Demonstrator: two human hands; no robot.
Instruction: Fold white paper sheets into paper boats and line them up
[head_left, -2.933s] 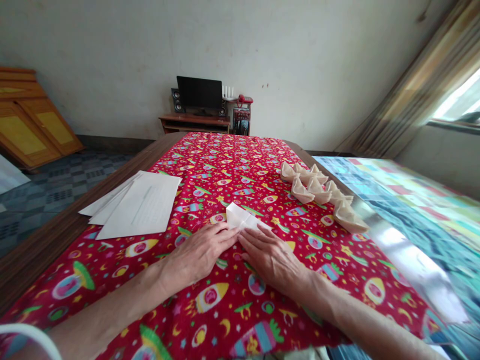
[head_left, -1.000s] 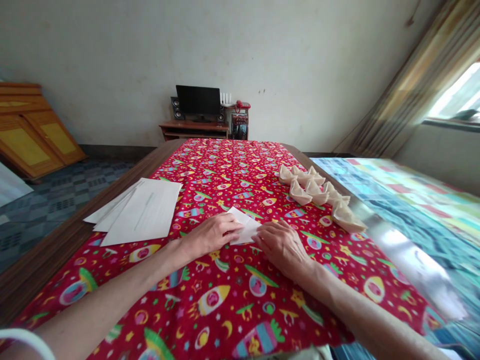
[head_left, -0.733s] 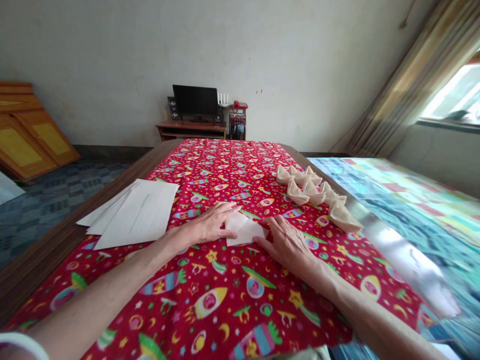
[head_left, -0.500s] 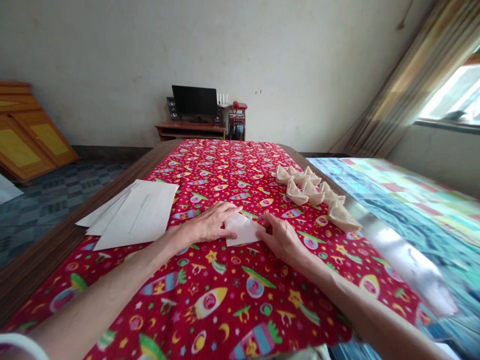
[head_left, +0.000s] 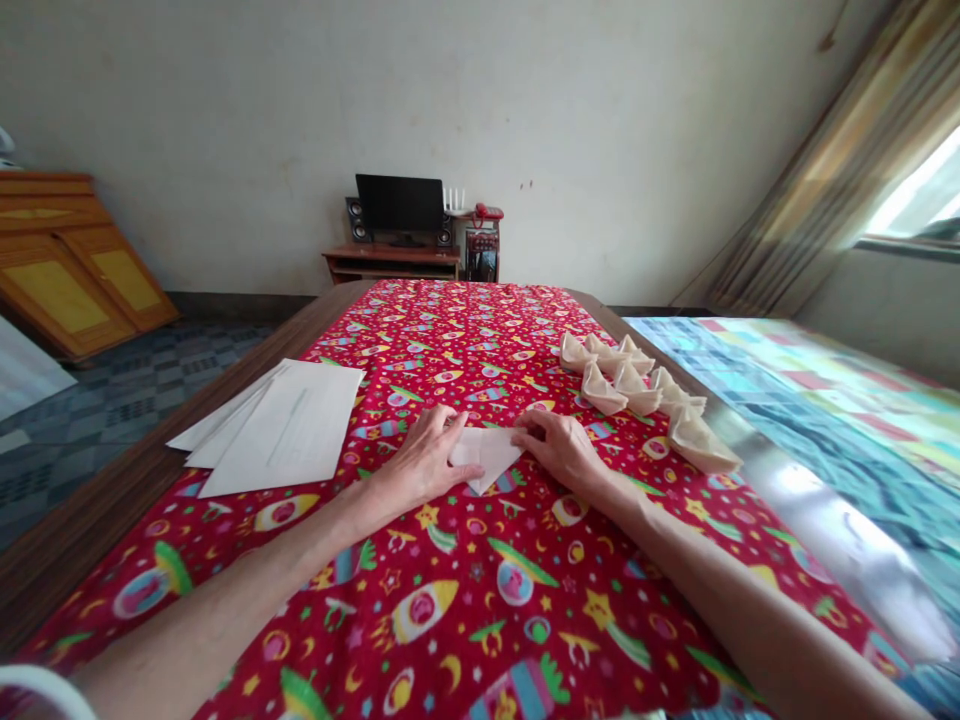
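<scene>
A small folded white paper (head_left: 486, 455) lies on the red patterned cloth (head_left: 420, 610), its lower end now a downward point. My left hand (head_left: 431, 455) holds its left side, thumb at the lower left edge and fingers by the upper left corner. At the upper right corner, my right hand (head_left: 559, 448) pinches the paper between thumb and fingers. Left of my hands rests a fanned stack of white sheets (head_left: 289, 430). To the right stand several folded cream paper shapes (head_left: 630, 385), grouped near the table's right side.
The table's dark wooden edge (head_left: 97, 510) runs along the left. Beyond the far end are a monitor (head_left: 401, 208) on a small desk and a red telephone (head_left: 487, 212). A wooden cabinet (head_left: 75, 260) stands left, and a bed (head_left: 795, 400) is at the right.
The paper's lower edge has turned from flat to pointed, with its lower right part folded or turned. Both hands still hold it. The whole view has shifted slightly, moving the surroundings rightward.
</scene>
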